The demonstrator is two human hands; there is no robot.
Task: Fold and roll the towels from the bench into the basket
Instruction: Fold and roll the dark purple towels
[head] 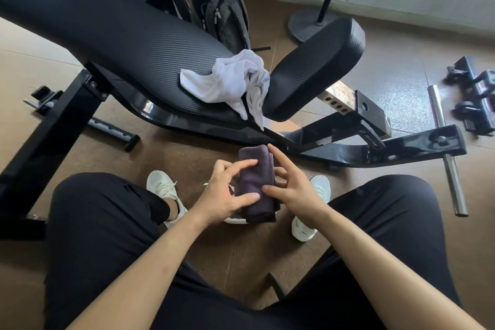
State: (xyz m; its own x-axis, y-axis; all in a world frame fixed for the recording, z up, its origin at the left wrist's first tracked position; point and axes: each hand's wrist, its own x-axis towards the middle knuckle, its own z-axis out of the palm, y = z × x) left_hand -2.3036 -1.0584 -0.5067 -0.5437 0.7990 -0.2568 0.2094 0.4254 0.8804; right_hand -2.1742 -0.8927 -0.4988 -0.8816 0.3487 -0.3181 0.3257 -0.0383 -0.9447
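— Nearest to us, what are the hands doing, and why there, out over the floor?

— The person sits with knees apart in black trousers [101, 222]; both forearms reach into the gap between them; the left hand [227, 193] and the right hand [292, 190] have a dark purple-grey towel rolled into a thick cylinder [255, 182] pinched between them; I judge it is held in the air because there is no flat surface close by.

— Are the hands closed on it?

— Loosely; the left thumb and forefinger press on the top and near face of the roll, the other fingers curled behind; the right hand cups the far side with its fingers spread along the length; that spread, I'd say, keeps the loose edge from springing open; the roll looks nearly finished.

— And below them?

— White trainers [163, 187] on the brown floor, and a thin white edge just under the roll; it could be the basket's rim, but I cannot tell; no basket shows plainly.

— Further out?

— A crumpled white cloth towel [230, 80] lies on the black padded gym bench [120, 35], draped into the gap between the long pad and the seat pad, one corner hanging down; it is unfolded and within reach, probably the next one; beyond the bench a grey backpack [222, 13] leans by the wall, and a steel bar [447, 153] lies on the floor to the right.
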